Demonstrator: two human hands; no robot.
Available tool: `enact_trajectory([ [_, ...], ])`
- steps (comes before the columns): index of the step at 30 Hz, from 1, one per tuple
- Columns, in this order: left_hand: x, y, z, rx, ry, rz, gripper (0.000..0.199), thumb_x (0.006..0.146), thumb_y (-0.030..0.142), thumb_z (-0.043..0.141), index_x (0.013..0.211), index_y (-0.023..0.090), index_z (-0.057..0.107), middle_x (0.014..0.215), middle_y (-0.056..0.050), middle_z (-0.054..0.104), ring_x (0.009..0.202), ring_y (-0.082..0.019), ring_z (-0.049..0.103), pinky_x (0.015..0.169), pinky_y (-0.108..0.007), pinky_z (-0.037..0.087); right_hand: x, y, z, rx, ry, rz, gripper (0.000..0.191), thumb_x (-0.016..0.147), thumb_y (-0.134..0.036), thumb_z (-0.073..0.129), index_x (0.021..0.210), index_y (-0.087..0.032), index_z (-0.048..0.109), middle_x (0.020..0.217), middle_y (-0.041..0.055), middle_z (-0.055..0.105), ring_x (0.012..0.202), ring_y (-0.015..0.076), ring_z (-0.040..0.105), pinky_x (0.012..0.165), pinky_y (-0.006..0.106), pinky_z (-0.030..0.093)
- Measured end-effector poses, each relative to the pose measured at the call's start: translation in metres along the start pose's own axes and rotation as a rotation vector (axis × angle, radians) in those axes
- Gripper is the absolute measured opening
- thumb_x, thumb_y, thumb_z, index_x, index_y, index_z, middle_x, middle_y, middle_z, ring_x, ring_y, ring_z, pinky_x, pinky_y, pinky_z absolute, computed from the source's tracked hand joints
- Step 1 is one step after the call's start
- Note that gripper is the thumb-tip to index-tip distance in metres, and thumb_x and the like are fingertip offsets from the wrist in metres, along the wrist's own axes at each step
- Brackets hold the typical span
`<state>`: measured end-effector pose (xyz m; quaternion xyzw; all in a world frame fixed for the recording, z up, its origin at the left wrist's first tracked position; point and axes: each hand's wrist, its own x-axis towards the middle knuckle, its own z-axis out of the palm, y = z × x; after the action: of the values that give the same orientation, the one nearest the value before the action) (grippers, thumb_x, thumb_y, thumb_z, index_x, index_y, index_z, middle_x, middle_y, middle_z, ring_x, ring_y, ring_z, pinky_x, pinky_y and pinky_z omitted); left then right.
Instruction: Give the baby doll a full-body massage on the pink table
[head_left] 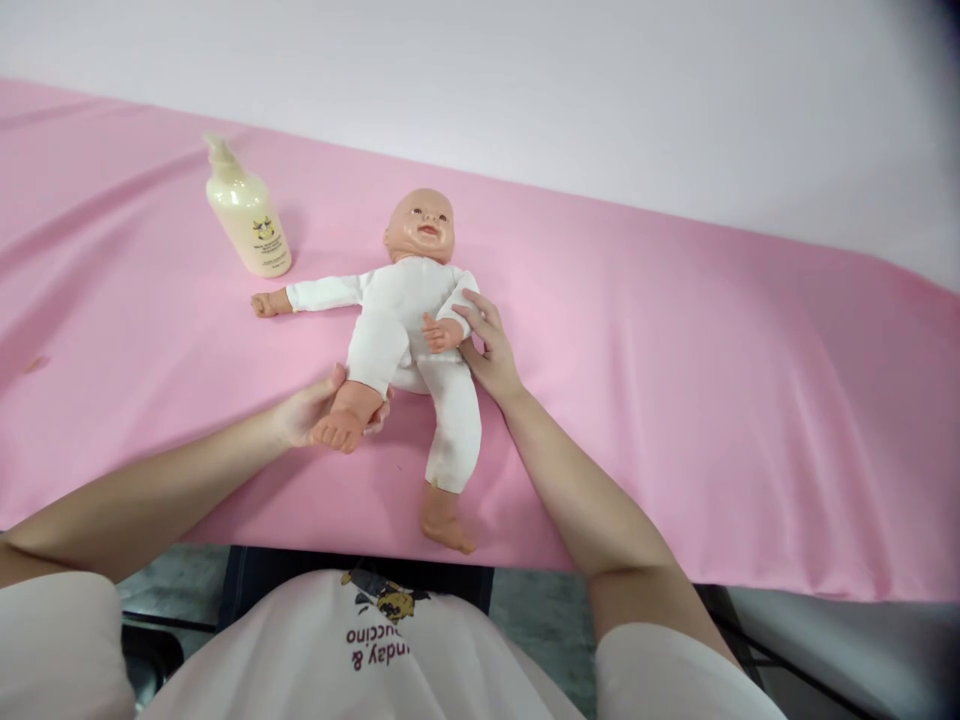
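Well, the largest thing from here is the pink cloth (675,400), spread wide beneath both hands, with a pale wall or backdrop (600,90) beyond it. On the near side of the hands I see the person's white T-shirt (300,660), printed with a cartoon figure (386,595) and upside-down lettering.

Between the hands is the bald baby doll (412,300) in a white cloth suit, lying face up on the cloth, its head beyond both hands. One arm stretches out past the left hand; the other bends in beside the right. The leg nearer the right hand runs down toward the person, its bare foot (444,520) closer to the person than either hand.

Beyond the left hand, past the doll's outstretched fist (270,303), a cream pump bottle (251,220) with a cow-like drawing on its label stands upright.

The left hand (319,408) is closed round the doll's other lower leg, thumb on the outer side and fingertips showing past the ankle. The right hand (491,350) has its fingers slightly apart, laid against the bent arm's sleeve and the doll's side; its thumb is hard to make out.
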<state>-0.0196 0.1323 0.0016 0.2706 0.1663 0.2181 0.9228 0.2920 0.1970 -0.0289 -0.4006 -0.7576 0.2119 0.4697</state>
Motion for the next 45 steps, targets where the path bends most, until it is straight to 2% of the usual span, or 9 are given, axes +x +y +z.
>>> enact_trajectory([
  [7, 0.002, -0.002, -0.011, -0.006, -0.079, -0.03, 0.061, 0.087, 0.063, 0.073, 0.117, 0.011, 0.069, 0.099, -0.009, 0.072, 0.091, -0.017, 0.066, 0.087, -0.025, 0.051, 0.0, 0.0, 0.001, -0.014, -0.029, 0.034, 0.037, 0.098, -0.039, 0.056, 0.134, -0.035, 0.065, 0.157, 0.0051, 0.048, 0.151, 0.0268, 0.041, 0.129, 0.057, 0.032],
  [13, -0.003, 0.0, -0.003, 0.174, -0.263, -0.139, 0.065, 0.084, 0.067, 0.074, 0.123, 0.015, 0.067, 0.103, -0.009, 0.071, 0.09, -0.016, 0.067, 0.083, -0.024, 0.054, 0.002, 0.005, 0.005, 0.129, 0.104, 0.056, 0.047, 0.095, -0.054, 0.062, 0.137, -0.032, 0.061, 0.153, 0.0081, 0.052, 0.148, 0.0268, 0.046, 0.125, 0.052, 0.04],
  [18, -0.009, 0.011, 0.009, 0.454, -0.392, -0.306, 0.073, 0.082, 0.074, 0.069, 0.128, 0.016, 0.067, 0.1, -0.013, 0.072, 0.096, -0.027, 0.07, 0.08, -0.031, 0.056, 0.002, 0.022, 0.01, 0.36, 0.263, 0.273, 0.059, 0.093, -0.066, 0.06, 0.14, -0.03, 0.053, 0.136, 0.0091, 0.066, 0.116, 0.0247, 0.07, 0.108, 0.048, 0.056],
  [21, -0.008, 0.017, 0.012, 0.562, -0.475, -0.417, 0.065, 0.083, 0.068, 0.073, 0.127, 0.02, 0.071, 0.103, -0.013, 0.074, 0.1, -0.03, 0.071, 0.086, -0.036, 0.057, 0.003, 0.032, 0.008, 0.482, 0.334, 0.352, 0.057, 0.094, -0.068, 0.056, 0.138, -0.031, 0.051, 0.131, 0.0072, 0.069, 0.105, 0.0216, 0.075, 0.101, 0.044, 0.06],
  [26, -0.007, 0.018, 0.015, 0.528, -0.414, -0.457, 0.06, 0.075, 0.054, 0.085, 0.122, 0.02, 0.075, 0.1, -0.011, 0.074, 0.1, -0.033, 0.073, 0.081, -0.037, 0.058, 0.005, 0.036, 0.003, 0.61, 0.386, 0.408, 0.06, 0.091, -0.072, 0.057, 0.134, -0.03, 0.051, 0.13, 0.0077, 0.07, 0.102, 0.023, 0.077, 0.102, 0.046, 0.059],
  [31, -0.007, 0.014, 0.012, 0.549, -0.397, -0.327, 0.067, 0.081, 0.067, 0.075, 0.125, 0.017, 0.069, 0.105, -0.014, 0.073, 0.101, -0.029, 0.071, 0.083, -0.034, 0.057, 0.005, 0.026, 0.007, 0.568, 0.387, 0.372, 0.061, 0.089, -0.072, 0.061, 0.133, -0.031, 0.053, 0.131, 0.007, 0.069, 0.103, 0.0237, 0.076, 0.104, 0.048, 0.059],
  [35, -0.004, 0.006, 0.005, 0.476, -0.293, -0.16, 0.073, 0.08, 0.075, 0.07, 0.119, 0.013, 0.067, 0.095, -0.013, 0.071, 0.088, -0.024, 0.068, 0.077, -0.03, 0.056, 0.003, 0.014, 0.01, 0.35, 0.274, 0.228, 0.058, 0.096, -0.068, 0.053, 0.142, -0.032, 0.05, 0.139, 0.0078, 0.064, 0.117, 0.0241, 0.071, 0.11, 0.048, 0.056],
  [39, 0.003, 0.0, 0.003, 0.284, -0.196, -0.038, 0.07, 0.08, 0.072, 0.073, 0.113, 0.012, 0.067, 0.087, -0.009, 0.068, 0.081, -0.021, 0.065, 0.079, -0.033, 0.056, 0.002, 0.006, 0.006, 0.123, 0.177, 0.062, 0.053, 0.098, -0.063, 0.052, 0.141, -0.031, 0.055, 0.145, 0.0089, 0.059, 0.141, 0.027, 0.053, 0.124, 0.052, 0.042],
  [45, 0.006, -0.003, -0.003, 0.145, -0.114, 0.014, 0.065, 0.082, 0.067, 0.074, 0.114, 0.011, 0.067, 0.097, -0.01, 0.071, 0.083, -0.019, 0.066, 0.086, -0.035, 0.055, 0.001, 0.001, 0.0, -0.042, -0.013, -0.003, 0.044, 0.102, -0.055, 0.047, 0.137, -0.032, 0.063, 0.147, 0.0095, 0.054, 0.145, 0.0292, 0.046, 0.127, 0.056, 0.035],
])
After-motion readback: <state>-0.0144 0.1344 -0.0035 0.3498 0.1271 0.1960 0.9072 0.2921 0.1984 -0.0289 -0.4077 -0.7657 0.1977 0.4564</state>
